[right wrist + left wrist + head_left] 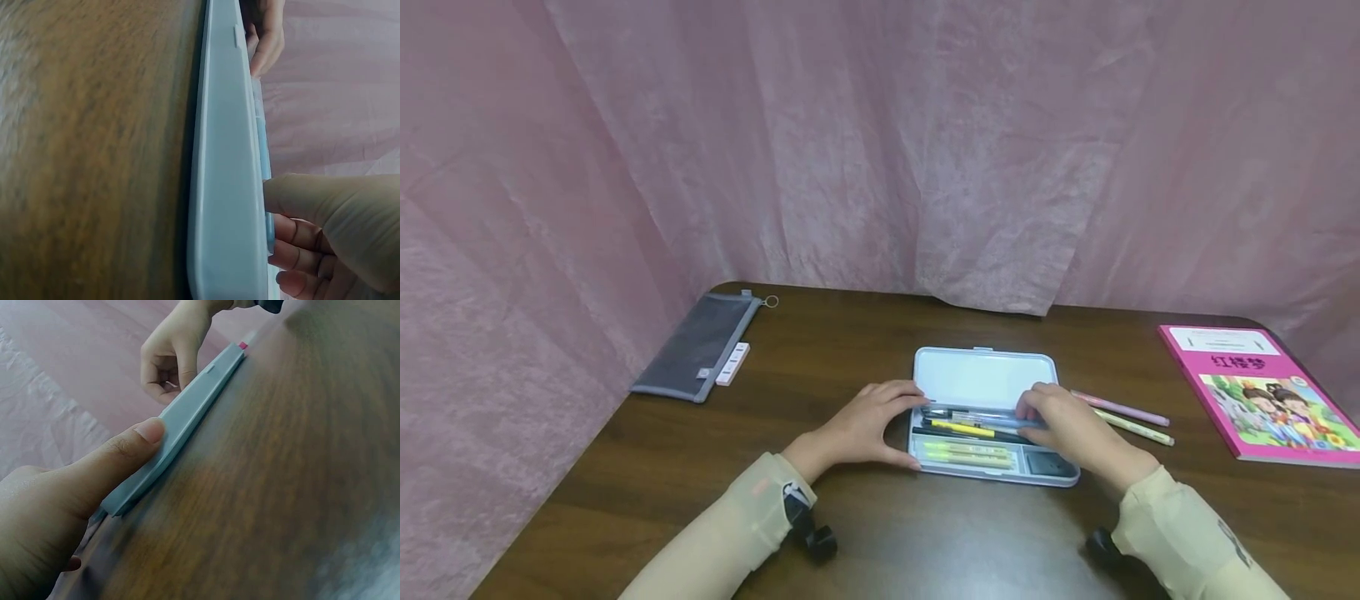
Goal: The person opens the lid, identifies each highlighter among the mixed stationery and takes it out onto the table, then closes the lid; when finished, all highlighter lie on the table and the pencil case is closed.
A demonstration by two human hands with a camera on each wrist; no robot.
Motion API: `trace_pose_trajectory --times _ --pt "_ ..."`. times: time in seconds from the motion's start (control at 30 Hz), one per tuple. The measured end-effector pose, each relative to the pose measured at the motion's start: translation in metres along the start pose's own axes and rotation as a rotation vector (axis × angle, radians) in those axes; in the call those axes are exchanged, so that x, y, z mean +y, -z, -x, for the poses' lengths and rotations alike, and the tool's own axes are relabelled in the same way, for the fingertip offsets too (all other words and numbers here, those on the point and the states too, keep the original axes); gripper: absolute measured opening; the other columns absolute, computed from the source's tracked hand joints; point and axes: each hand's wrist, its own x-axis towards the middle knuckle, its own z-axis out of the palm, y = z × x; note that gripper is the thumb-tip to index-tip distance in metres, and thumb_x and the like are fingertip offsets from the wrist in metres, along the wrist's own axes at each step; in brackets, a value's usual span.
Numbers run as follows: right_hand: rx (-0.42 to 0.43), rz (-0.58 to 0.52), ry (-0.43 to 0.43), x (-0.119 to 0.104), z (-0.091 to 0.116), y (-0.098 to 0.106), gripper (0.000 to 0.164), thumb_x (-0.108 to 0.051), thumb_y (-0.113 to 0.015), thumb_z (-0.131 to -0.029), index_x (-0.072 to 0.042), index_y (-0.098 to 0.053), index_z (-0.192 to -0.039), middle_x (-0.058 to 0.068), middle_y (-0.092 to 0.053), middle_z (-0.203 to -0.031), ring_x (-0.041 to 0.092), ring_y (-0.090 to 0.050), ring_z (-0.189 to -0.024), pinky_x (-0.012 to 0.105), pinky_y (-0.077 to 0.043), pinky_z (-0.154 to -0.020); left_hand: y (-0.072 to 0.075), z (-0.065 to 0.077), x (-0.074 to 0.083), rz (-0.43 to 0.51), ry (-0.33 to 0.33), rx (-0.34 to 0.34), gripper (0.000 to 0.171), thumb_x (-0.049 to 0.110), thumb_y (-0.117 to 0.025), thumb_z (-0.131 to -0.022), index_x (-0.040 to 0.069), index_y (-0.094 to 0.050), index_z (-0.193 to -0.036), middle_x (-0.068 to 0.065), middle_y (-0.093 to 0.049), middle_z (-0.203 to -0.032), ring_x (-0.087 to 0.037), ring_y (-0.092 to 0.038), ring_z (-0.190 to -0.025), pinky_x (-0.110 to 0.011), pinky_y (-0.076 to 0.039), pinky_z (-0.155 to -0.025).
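A light-blue pencil case (985,377) lies with its lid folded back on the table. My left hand (867,425) holds its left end, thumb at the front corner and fingertips near the hinge. In the left wrist view the thumb (128,450) presses the case's side wall. Over the right half, my right hand (1071,429) pinches a blue pen (264,147) that shows just above the rim in the right wrist view. Beside it in the case lie a yellow-and-black pencil (962,428), pale green sticks (967,455) and a dark block (1049,464).
A purple pen (1131,410) and a pale green pen (1138,427) lie right of the case. Farther right is a pink book (1217,392). A grey mesh zip pouch (692,346) and a small white block (733,364) sit at the left. Pink curtain (850,150) hangs behind the table.
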Motion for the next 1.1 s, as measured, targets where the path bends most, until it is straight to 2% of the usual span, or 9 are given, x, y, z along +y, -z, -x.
trace_pose_trajectory --times 0.17,0.63,0.93,1.1 --pt "0.004 0.001 0.017 0.001 0.001 0.002 0.017 -0.015 -0.080 -0.077 -0.013 -0.067 -0.089 -0.004 -0.059 -0.082 0.011 -0.053 -0.077 0.033 -0.051 -0.071 -0.001 -0.001 -0.001 0.005 -0.006 0.005 0.084 0.066 -0.072 -0.071 0.025 -0.048 -0.140 0.005 -0.043 -0.147 -0.013 -0.035 -0.140 -0.041 -0.031 -0.115" --pt "-0.032 -0.031 -0.004 0.000 0.008 0.021 0.017 -0.014 -0.078 -0.078 -0.013 -0.069 -0.092 -0.004 -0.061 -0.083 0.010 -0.056 -0.078 0.034 -0.054 -0.074 0.000 -0.001 -0.001 0.006 -0.004 0.000 0.085 0.068 -0.071 -0.070 0.024 -0.048 -0.140 0.004 -0.043 -0.147 -0.014 -0.035 -0.140 -0.041 -0.031 -0.114" --pt "-0.020 -0.016 -0.011 0.004 0.013 0.033 0.016 -0.015 -0.078 -0.079 -0.014 -0.068 -0.091 -0.003 -0.062 -0.084 0.012 -0.058 -0.079 0.036 -0.055 -0.073 0.000 -0.001 -0.001 0.002 -0.017 0.013 0.085 0.068 -0.071 -0.070 0.024 -0.049 -0.140 0.004 -0.044 -0.146 -0.015 -0.036 -0.139 -0.042 -0.032 -0.114" --pt "0.012 0.011 0.001 0.007 0.018 0.038 0.015 -0.014 -0.079 -0.078 -0.015 -0.067 -0.086 -0.005 -0.058 -0.080 0.011 -0.055 -0.076 0.031 -0.053 -0.069 -0.001 -0.001 -0.001 0.007 -0.002 -0.002 0.085 0.068 -0.071 -0.070 0.025 -0.048 -0.140 0.004 -0.044 -0.147 -0.015 -0.035 -0.140 -0.042 -0.032 -0.114"
